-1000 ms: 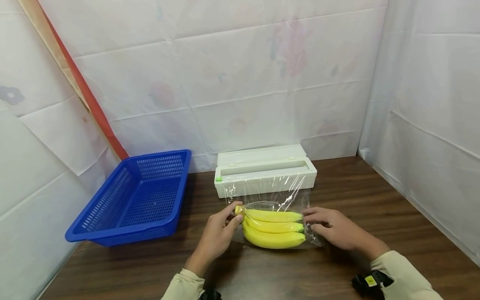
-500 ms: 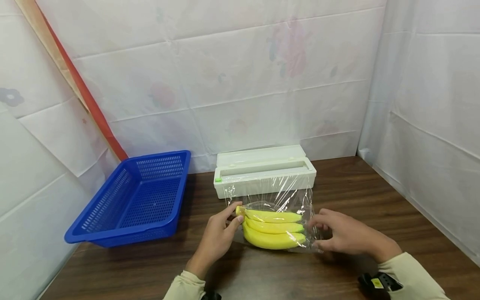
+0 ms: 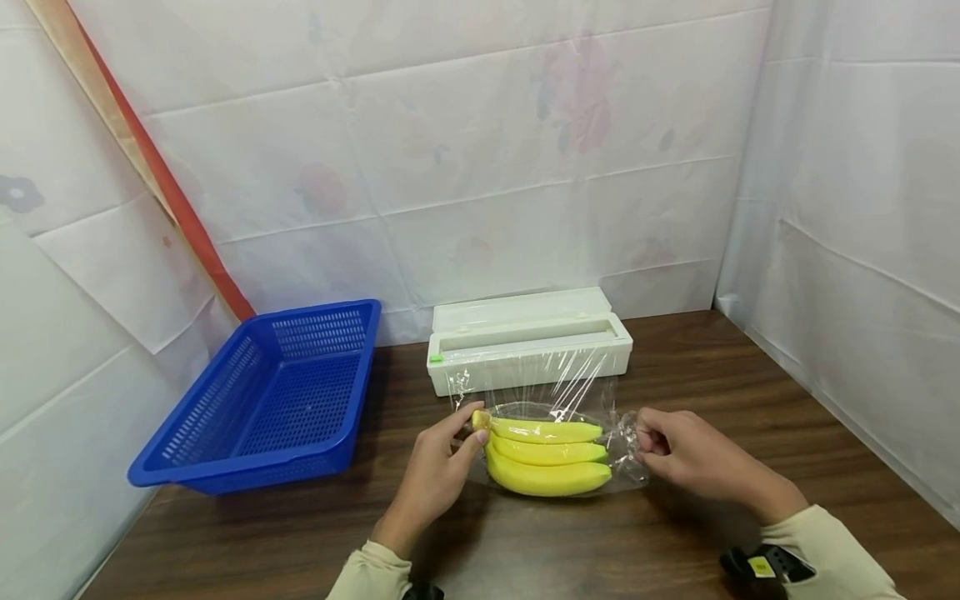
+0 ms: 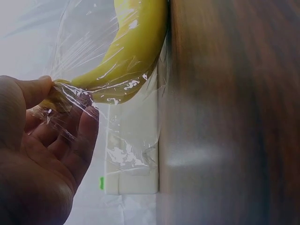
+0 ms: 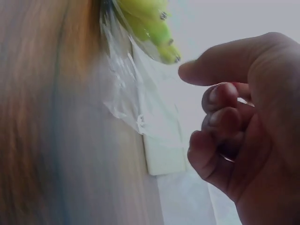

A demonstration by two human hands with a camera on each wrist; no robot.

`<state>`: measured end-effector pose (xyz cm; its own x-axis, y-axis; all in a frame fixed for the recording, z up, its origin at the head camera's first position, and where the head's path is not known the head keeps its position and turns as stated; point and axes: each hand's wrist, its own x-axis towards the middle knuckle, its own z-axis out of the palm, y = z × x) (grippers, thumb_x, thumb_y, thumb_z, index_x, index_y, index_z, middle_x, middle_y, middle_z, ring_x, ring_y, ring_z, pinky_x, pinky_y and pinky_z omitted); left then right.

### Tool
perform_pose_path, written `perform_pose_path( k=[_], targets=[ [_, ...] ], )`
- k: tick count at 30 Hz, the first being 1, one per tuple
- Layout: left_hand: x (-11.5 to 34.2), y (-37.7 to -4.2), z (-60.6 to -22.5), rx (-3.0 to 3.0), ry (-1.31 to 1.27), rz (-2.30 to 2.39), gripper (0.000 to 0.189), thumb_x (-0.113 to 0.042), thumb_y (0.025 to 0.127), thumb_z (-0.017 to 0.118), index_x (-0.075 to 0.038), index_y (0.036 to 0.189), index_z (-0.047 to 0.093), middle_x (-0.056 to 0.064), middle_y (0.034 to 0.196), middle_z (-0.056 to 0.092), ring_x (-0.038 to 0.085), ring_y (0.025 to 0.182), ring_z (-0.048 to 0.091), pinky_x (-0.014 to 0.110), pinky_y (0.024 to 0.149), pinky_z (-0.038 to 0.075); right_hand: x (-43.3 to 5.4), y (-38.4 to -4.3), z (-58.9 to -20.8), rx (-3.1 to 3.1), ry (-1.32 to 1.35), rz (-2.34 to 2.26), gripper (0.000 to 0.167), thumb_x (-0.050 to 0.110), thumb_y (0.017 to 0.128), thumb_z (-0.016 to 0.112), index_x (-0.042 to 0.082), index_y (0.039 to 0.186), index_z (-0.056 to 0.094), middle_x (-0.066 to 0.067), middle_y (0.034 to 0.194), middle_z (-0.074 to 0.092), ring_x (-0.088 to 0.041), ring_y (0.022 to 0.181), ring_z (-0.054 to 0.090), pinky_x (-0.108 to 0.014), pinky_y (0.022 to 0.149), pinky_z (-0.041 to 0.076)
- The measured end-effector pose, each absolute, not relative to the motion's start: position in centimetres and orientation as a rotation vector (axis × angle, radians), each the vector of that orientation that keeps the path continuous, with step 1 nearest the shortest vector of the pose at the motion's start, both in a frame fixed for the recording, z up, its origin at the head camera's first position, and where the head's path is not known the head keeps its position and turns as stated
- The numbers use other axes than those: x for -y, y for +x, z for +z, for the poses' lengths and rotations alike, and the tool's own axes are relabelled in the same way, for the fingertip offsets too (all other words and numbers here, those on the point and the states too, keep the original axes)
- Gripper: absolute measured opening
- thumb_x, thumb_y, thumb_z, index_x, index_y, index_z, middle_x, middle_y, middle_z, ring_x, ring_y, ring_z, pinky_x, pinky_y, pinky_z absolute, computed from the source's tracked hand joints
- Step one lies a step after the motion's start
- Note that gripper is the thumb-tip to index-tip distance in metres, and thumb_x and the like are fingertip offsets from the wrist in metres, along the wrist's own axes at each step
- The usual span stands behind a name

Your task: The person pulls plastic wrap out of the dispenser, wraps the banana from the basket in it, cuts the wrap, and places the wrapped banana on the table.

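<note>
A bunch of yellow bananas (image 3: pixel 547 457) lies on the table under clear plastic wrap (image 3: pixel 558 404), which runs back to a white wrap dispenser (image 3: pixel 532 367). My left hand (image 3: pixel 433 471) pinches the stem end through the film. The left wrist view has this hand's thumb and fingers at the film-covered stem (image 4: pixel 58 93). To the right of the banana tips, my right hand (image 3: pixel 686 454) pinches the bunched edge of the wrap, fingers curled. In the right wrist view the fingers (image 5: pixel 220 96) are curled near loose film (image 5: pixel 124 89); contact is unclear there.
A blue plastic basket (image 3: pixel 348 433) stands at the left of the brown wooden table (image 3: pixel 675 350). The dispenser's lid (image 3: pixel 525 308) is raised at the back. Patterned white sheeting (image 3: pixel 480 167) hangs behind and along the sides.
My right hand has drawn back to the right from the banana tips, loosened, then closed on the wrap's right edge, which now stretches further right. The left hand stays at the stem.
</note>
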<state>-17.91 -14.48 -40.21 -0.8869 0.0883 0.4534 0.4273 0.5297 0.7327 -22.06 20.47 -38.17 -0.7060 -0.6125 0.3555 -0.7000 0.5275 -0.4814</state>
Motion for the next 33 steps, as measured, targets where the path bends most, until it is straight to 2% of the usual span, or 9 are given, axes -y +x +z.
perform_pose_path(
  k=[6, 11, 16, 18, 21, 28, 33],
  targets=[
    [14.5, -17.9, -40.1, 2.412, -0.423, -1.302, 0.038, -0.012, 0.099, 0.065, -0.013, 0.137, 0.061, -0.003, 0.106, 0.069, 0.010, 0.090, 0.064, 0.029, 0.074, 0.055, -20.3, -22.3, -38.9, 2.533, 1.181, 0.962, 0.037, -0.011, 0.077, 0.068, 0.024, 0.082, 0.057, 0.018, 0.069, 0.047, 0.001, 0.061, 0.046, -0.022, 0.050, 0.043],
    [14.5, -17.8, -40.2, 2.413, -0.428, -1.308, 0.038, -0.013, 0.099, 0.064, -0.013, 0.138, 0.061, -0.003, 0.107, 0.069, 0.010, 0.090, 0.064, 0.029, 0.074, 0.055, -20.4, -22.5, -39.3, 2.635, 1.156, 0.992, 0.026, -0.006, 0.086, 0.065, 0.019, 0.092, 0.071, 0.016, 0.068, 0.054, 0.000, 0.059, 0.050, -0.023, 0.052, 0.046],
    [14.5, -17.8, -40.1, 2.417, -0.421, -1.311, 0.038, -0.013, 0.100, 0.064, -0.014, 0.138, 0.061, -0.003, 0.107, 0.069, 0.011, 0.091, 0.064, 0.029, 0.075, 0.055, -20.8, -22.5, -39.2, 2.796, 1.186, 0.956, 0.020, 0.010, 0.093, 0.067, 0.018, 0.109, 0.075, 0.012, 0.092, 0.069, -0.003, 0.077, 0.060, -0.027, 0.066, 0.052],
    [14.5, -17.8, -40.1, 2.417, -0.416, -1.311, 0.038, -0.013, 0.099, 0.064, -0.014, 0.137, 0.061, -0.003, 0.107, 0.069, 0.011, 0.091, 0.064, 0.029, 0.075, 0.055, -20.9, -22.4, -39.2, 2.810, 1.251, 0.917, 0.020, 0.017, 0.093, 0.071, 0.021, 0.112, 0.075, 0.011, 0.105, 0.069, -0.005, 0.087, 0.060, -0.028, 0.073, 0.052],
    [14.5, -17.8, -40.1, 2.416, -0.405, -1.318, 0.038, -0.014, 0.099, 0.065, -0.015, 0.137, 0.062, -0.004, 0.106, 0.069, 0.010, 0.091, 0.064, 0.029, 0.076, 0.055, -20.8, -22.3, -39.1, 2.834, 1.345, 0.886, 0.024, 0.022, 0.092, 0.074, 0.024, 0.115, 0.073, 0.011, 0.108, 0.065, -0.008, 0.087, 0.059, -0.028, 0.073, 0.051],
    [14.5, -17.9, -40.1, 2.408, -0.398, -1.310, 0.038, -0.014, 0.099, 0.066, -0.015, 0.136, 0.063, -0.005, 0.103, 0.069, 0.010, 0.088, 0.063, 0.028, 0.073, 0.055, -20.4, -22.2, -39.4, 2.891, 1.315, 0.681, 0.027, 0.022, 0.085, 0.079, 0.027, 0.112, 0.077, 0.013, 0.100, 0.054, -0.004, 0.080, 0.051, -0.026, 0.066, 0.045],
    [14.5, -17.9, -40.1, 2.407, -0.394, -1.323, 0.037, -0.013, 0.099, 0.066, -0.015, 0.136, 0.063, -0.005, 0.101, 0.069, 0.010, 0.086, 0.063, 0.028, 0.072, 0.055, -20.2, -22.5, -40.0, 2.831, 1.281, 0.637, 0.017, 0.018, 0.089, 0.075, 0.030, 0.100, 0.079, 0.017, 0.097, 0.056, -0.002, 0.084, 0.054, -0.029, 0.071, 0.050]
  ],
)
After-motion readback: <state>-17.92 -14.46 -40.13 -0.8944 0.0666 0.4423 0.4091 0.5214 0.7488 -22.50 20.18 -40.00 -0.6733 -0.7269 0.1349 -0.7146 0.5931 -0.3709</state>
